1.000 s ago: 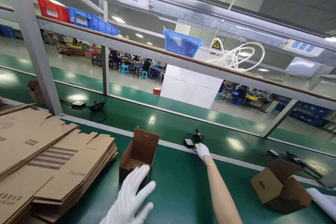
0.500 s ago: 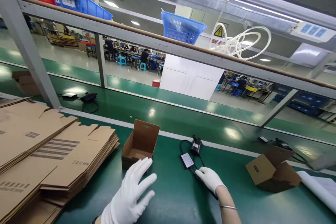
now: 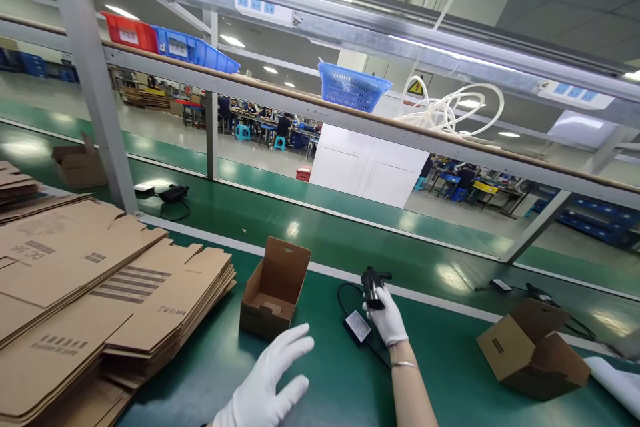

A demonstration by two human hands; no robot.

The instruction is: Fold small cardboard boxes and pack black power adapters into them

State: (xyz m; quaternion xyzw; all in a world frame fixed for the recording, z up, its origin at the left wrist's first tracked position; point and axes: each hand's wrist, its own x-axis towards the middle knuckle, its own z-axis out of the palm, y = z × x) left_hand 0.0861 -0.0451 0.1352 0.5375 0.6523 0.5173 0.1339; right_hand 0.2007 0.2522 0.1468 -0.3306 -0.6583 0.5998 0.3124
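Note:
My right hand [image 3: 386,317], in a white glove, has its fingers wrapped round a small black pump [image 3: 372,288] with a cable. A black control box with a silver label [image 3: 358,326] lies on the green surface just left of that wrist, joined to the cable. My left hand [image 3: 273,380], gloved too, hovers with fingers spread and nothing in it. Just beyond it stands an open cardboard box [image 3: 274,290], its flap raised at the back.
Flattened cartons [image 3: 165,307] are stacked at the left. Another open box [image 3: 533,350] lies at the right, near a white roll [image 3: 617,380]. Farther back, a black device [image 3: 174,194] rests on the green belt [image 3: 320,240]. A metal frame holds a blue basket [image 3: 353,87].
My right hand has moved from the cable up to the pump and closed round it. My left hand stays spread, slightly lower and farther right. The view has shifted a little.

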